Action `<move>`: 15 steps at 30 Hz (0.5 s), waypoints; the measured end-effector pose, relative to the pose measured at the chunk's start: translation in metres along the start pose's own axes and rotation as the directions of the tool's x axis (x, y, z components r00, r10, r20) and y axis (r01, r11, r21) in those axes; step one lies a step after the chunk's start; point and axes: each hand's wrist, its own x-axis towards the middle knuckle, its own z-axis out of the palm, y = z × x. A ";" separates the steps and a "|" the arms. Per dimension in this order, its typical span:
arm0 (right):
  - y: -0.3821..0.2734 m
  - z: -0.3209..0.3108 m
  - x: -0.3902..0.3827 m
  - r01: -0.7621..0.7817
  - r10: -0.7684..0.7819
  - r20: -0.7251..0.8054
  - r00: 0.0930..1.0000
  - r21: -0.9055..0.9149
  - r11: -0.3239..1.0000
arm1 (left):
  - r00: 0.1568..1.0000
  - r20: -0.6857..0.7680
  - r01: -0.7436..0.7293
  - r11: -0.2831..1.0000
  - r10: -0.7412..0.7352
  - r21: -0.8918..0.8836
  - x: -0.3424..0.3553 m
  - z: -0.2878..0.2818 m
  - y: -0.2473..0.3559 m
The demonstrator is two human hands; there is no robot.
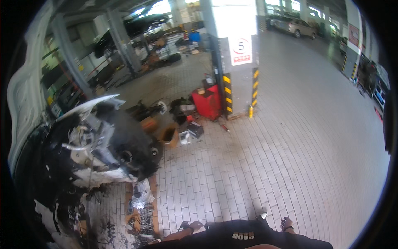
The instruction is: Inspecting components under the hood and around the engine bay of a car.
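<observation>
My left hand [196, 225] hangs low at my side, with a dark band at the wrist. Its fingers are small and blurred, so I cannot tell whether they are open or closed. My right hand [286, 223] hangs at my other side, its fingers loosely apart and nothing visible in them. Both hands are over the tiled floor [232, 178], touching no object that I can see. Left of my left hand, metal parts [146, 220] and a clear plastic bag [142, 193] lie on flattened cardboard, beside a car with its front end stripped [95, 145].
Ahead stands a pillar [241, 89] with yellow-black stripes, a red cabinet [207, 103] beside it and a yellow bottle [251, 111] at its foot. An open cardboard box [169, 137] sits near the stripped car. A beige car [295, 27] is parked far back.
</observation>
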 end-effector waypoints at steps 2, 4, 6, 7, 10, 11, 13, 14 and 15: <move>0.010 -0.033 0.011 -0.018 0.019 -0.018 1.000 0.070 0.997 | 0.916 0.306 -0.350 0.888 0.259 0.298 0.021 0.010 -0.023; 0.016 -0.067 0.039 -0.006 0.014 -0.037 0.999 0.200 0.980 | 0.942 0.329 -0.092 0.993 0.062 0.076 0.029 0.003 0.025; -0.004 -0.078 0.042 -0.009 0.037 -0.082 0.996 0.318 0.948 | 0.947 0.311 0.100 0.994 -0.080 -0.048 0.048 -0.018 0.071; -0.012 -0.085 0.044 -0.001 0.039 -0.099 0.994 0.356 0.934 | 0.942 0.306 0.178 0.978 -0.138 -0.107 0.062 -0.032 0.095; -0.041 -0.110 0.065 -0.006 0.039 -0.089 0.995 0.339 0.941 | 0.918 0.286 0.365 0.871 -0.276 -0.330 0.107 -0.076 0.164; -0.051 -0.115 0.073 -0.001 0.031 -0.080 0.996 0.351 0.936 | 0.912 0.274 0.397 0.827 -0.306 -0.398 0.121 -0.087 0.186; -0.080 -0.122 0.088 -0.006 0.031 -0.068 0.997 0.345 0.938 | 0.907 0.259 0.420 0.769 -0.333 -0.482 0.146 -0.106 0.226; -0.096 -0.121 0.099 -0.016 0.039 -0.064 0.997 0.336 0.942 | 0.904 0.255 0.428 0.753 -0.345 -0.500 0.159 -0.114 0.246; -0.117 -0.117 0.110 -0.016 0.044 -0.076 0.996 0.341 0.940 | 0.898 0.253 0.439 0.733 -0.359 -0.520 0.170 -0.121 0.261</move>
